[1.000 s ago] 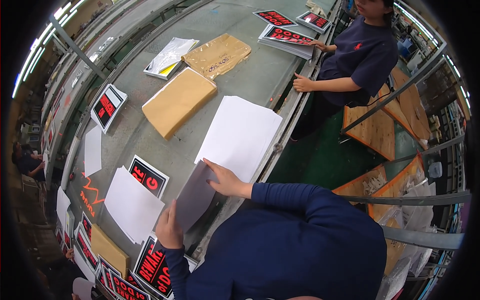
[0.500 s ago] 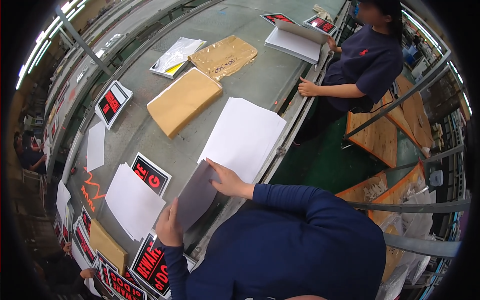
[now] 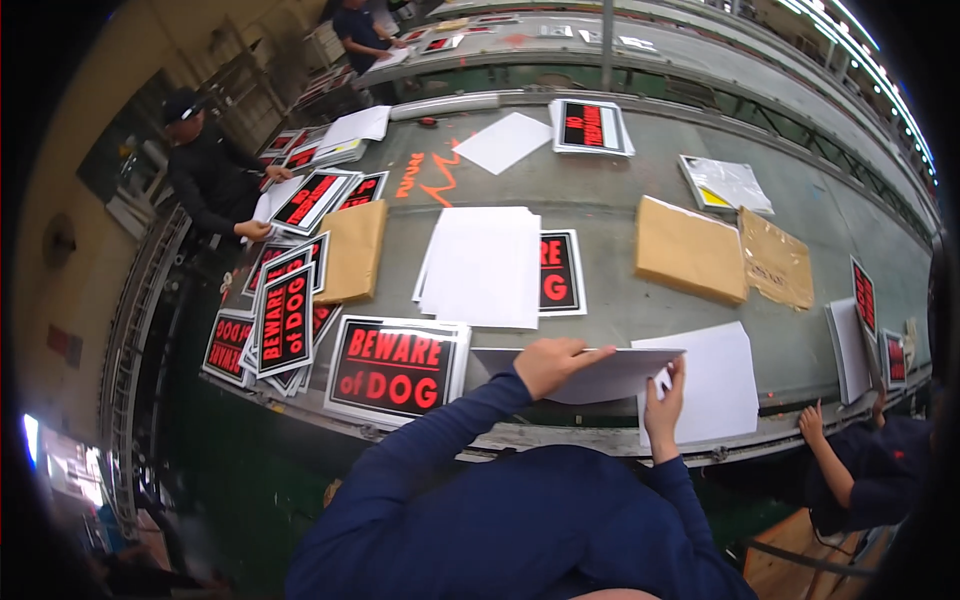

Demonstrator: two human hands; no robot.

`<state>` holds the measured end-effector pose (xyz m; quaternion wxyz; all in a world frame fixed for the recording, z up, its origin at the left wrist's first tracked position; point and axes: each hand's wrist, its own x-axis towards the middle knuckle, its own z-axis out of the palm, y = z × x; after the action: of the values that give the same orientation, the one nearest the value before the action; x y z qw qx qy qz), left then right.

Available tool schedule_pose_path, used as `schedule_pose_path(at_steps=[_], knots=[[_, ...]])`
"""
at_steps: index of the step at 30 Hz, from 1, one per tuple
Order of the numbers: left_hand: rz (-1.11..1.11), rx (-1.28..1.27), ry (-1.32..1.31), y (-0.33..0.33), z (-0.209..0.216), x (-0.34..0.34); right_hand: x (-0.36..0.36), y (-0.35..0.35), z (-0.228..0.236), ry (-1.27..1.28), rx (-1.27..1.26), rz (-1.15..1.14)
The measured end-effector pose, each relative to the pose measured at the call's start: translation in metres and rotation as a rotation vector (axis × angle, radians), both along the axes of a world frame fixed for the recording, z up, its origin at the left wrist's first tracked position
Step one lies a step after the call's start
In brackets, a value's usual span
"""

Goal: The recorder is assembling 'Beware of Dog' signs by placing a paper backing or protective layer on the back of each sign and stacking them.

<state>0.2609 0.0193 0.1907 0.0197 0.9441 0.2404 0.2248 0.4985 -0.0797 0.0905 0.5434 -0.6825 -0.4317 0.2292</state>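
My left hand (image 3: 550,368) is closed on the upper left part of a thin sign sheet (image 3: 600,385), its fingers lying along the top edge. My right hand (image 3: 663,405) pinches the same sheet by its right end. The sheet is tilted up off the table near the front edge, its plain, shaded side toward me. Beside and partly under it on the right lies a stack of white sheets (image 3: 715,385). Beyond my left hand is another uneven white stack (image 3: 485,265), covering part of a black and red sign (image 3: 561,272). To the left lies a pile of black and red signs (image 3: 395,368).
Brown paper packages (image 3: 690,250) (image 3: 350,250) lie on the grey table (image 3: 600,215). More signs (image 3: 285,315) overlap at left. A single white sheet (image 3: 503,142) and another sign stack (image 3: 590,128) lie farther back. Co-workers stand at far left (image 3: 205,165) and right (image 3: 870,460).
The view has swung, bringing the left end of the table into sight. Both my hands still hold the tilted sheet; my left hand has shifted onto its top edge.
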Motion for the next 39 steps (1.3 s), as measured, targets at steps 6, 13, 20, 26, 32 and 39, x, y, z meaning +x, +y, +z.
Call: schedule_pose_path(at_steps=[6, 13, 20, 26, 32, 39], knots=[[-0.043, 0.040, -0.017, 0.003, -0.004, -0.002, -0.015, -0.005, 0.056, -0.245, 0.115, -0.045], [-0.073, 0.084, -0.105, 0.016, -0.019, 0.002, -0.021, -0.010, 0.098, -0.826, 0.139, -0.052], [-0.069, 0.095, -0.018, 0.022, -0.014, -0.002, -0.015, -0.010, 0.101, -1.020, 0.064, 0.117], [-0.047, 0.073, 0.004, 0.016, -0.008, -0.003, -0.009, -0.001, 0.106, -0.956, 0.125, 0.101], [-0.025, 0.015, 0.033, 0.005, 0.001, -0.001, -0.001, 0.000, 0.097, -0.954, 0.089, 0.176], [-0.005, -0.026, 0.045, 0.008, 0.005, 0.003, 0.005, 0.000, 0.091, -0.930, 0.103, 0.195]])
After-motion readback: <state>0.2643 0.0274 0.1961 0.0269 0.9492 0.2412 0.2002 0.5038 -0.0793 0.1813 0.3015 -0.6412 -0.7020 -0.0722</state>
